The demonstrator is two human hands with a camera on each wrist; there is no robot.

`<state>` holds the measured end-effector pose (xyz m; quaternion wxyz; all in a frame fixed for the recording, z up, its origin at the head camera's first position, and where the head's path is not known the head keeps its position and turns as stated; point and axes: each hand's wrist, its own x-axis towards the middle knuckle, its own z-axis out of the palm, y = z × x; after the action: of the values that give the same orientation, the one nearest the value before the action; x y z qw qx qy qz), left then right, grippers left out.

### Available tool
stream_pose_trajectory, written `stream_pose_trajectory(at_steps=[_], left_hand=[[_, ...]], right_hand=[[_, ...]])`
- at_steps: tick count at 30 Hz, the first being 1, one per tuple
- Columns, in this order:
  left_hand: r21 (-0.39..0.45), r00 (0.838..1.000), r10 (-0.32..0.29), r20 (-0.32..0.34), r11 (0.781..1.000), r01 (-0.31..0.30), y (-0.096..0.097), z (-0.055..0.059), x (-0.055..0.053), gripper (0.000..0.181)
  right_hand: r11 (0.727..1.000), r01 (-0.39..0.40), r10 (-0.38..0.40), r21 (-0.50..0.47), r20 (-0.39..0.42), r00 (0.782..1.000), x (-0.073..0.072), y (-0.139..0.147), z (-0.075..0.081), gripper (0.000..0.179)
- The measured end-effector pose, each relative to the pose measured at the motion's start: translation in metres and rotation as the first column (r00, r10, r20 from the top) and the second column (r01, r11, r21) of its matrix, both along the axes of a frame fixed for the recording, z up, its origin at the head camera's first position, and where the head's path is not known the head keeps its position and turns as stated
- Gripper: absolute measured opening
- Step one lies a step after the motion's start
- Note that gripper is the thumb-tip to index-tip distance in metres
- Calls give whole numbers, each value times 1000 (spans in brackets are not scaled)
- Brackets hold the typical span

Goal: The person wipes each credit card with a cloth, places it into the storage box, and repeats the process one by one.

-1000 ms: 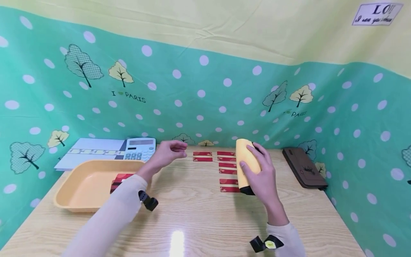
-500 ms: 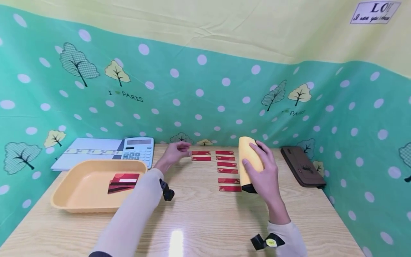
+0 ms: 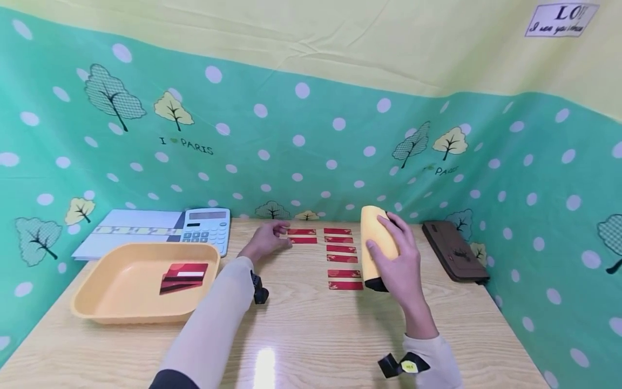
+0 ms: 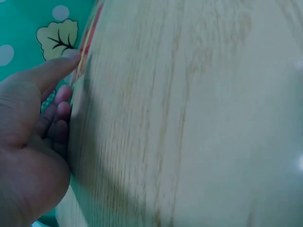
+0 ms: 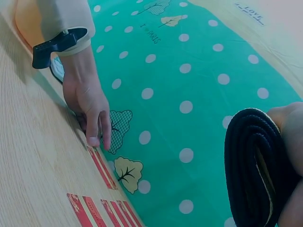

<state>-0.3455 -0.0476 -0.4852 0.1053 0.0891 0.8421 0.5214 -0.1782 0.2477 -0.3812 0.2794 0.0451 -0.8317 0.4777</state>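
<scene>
In the head view my left hand (image 3: pixel 266 239) is at the left end of a pair of red card strips (image 3: pixel 302 236) on the table. Its thumb and fingers are spread around that end. In the left wrist view the thumb (image 4: pixel 66 66) reaches to the red edge. Whether the fingertips press on it, I cannot tell. My right hand (image 3: pixel 400 259) grips a yellow folded bundle (image 3: pixel 376 240) above the table, beside more red card strips (image 3: pixel 344 273). From the right wrist, the bundle's end (image 5: pixel 251 156) shows dark folded layers.
A yellow tray (image 3: pixel 116 286) with red cards (image 3: pixel 184 276) stands at the left. Behind it are a pale blue calculator (image 3: pixel 206 227) and a white folder (image 3: pixel 131 232). A brown zip wallet (image 3: pixel 454 251) lies at the right. A green curtain (image 3: pixel 301 135) borders the table.
My left hand has moved right from over the tray's edge to the nearest strip pair, and lowered. The right hand still holds the yellow bundle, barely shifted.
</scene>
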Motion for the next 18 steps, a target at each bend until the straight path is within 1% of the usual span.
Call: stream_pose_trajectory(at_steps=[5, 8, 12, 15, 18], left_hand=[[-125, 999, -43, -29, 991, 39, 1, -3, -5, 62], [-181, 998, -58, -32, 982, 52, 1, -1, -7, 61], [-182, 997, -80, -3, 980, 78, 0, 6, -8, 56], [-172, 995, -98, 17, 980, 100, 1, 7, -10, 52], [-171, 994, -96, 44, 980, 103, 5, 8, -12, 50]], right_hand=[[1000, -23, 23, -5, 3, 1000, -2, -1, 0, 53], [1000, -26, 26, -9, 1, 1000, -2, -1, 0, 53], [999, -31, 31, -14, -7, 999, -2, -1, -1, 53], [999, -37, 37, -13, -12, 999, -3, 0, -2, 53], [999, -33, 33, -6, -10, 999, -3, 1, -2, 53]])
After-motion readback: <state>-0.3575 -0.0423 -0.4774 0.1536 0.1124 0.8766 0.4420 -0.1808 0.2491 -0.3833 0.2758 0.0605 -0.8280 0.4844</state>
